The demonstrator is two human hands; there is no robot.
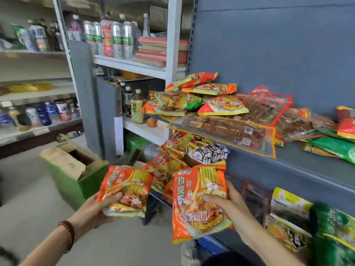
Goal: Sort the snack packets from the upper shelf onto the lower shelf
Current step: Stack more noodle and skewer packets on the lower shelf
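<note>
A grey upper shelf [307,164] is seen at the right, with a heap of snack packets [201,101] piled on it. Below its front edge, two orange noodle packets are held up. The left packet [124,187], lower and further left, is gripped by the left hand [96,210], thumb curled over its front, fingers hidden behind. The right packet [197,204], under the heap, is gripped by the right hand [230,204], thumb pressed across its face. More packets [172,158] are stacked beneath the upper shelf. An open green carton [73,175] is set far below-left.
</note>
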